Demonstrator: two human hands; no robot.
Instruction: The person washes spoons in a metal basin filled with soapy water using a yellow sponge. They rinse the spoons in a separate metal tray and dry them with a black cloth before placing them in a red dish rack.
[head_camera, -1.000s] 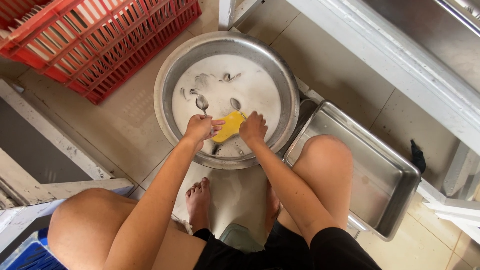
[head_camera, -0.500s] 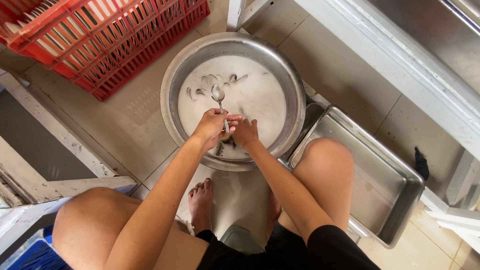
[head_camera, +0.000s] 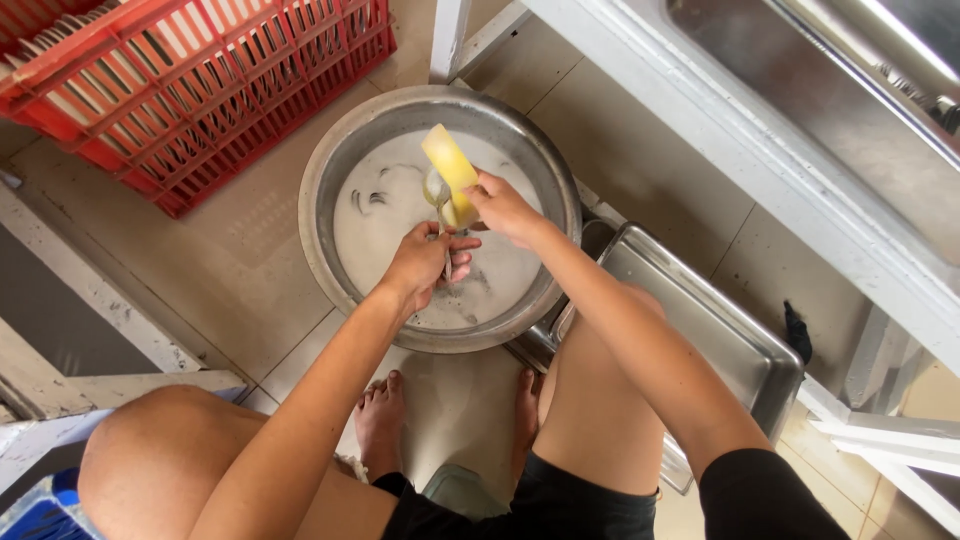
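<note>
I squat over a round metal basin (head_camera: 330, 170) of cloudy soapy water on the tiled floor. My left hand (head_camera: 425, 265) grips the handle of a metal spoon (head_camera: 437, 192), bowl end up, above the water. My right hand (head_camera: 500, 205) holds a yellow sponge (head_camera: 450, 170) pressed against the spoon's bowl. Other spoons (head_camera: 368, 198) lie under the water at the basin's left side.
A red plastic crate (head_camera: 190, 90) stands at the upper left. A rectangular steel tray (head_camera: 720, 330) sits on the floor right of the basin, beside my right knee. A metal counter frame (head_camera: 800, 190) runs along the right. My bare feet (head_camera: 380, 430) rest below the basin.
Both hands rose from the water and moved right. The sponge, hidden half a second ago, now sticks up against the spoon's bowl.
</note>
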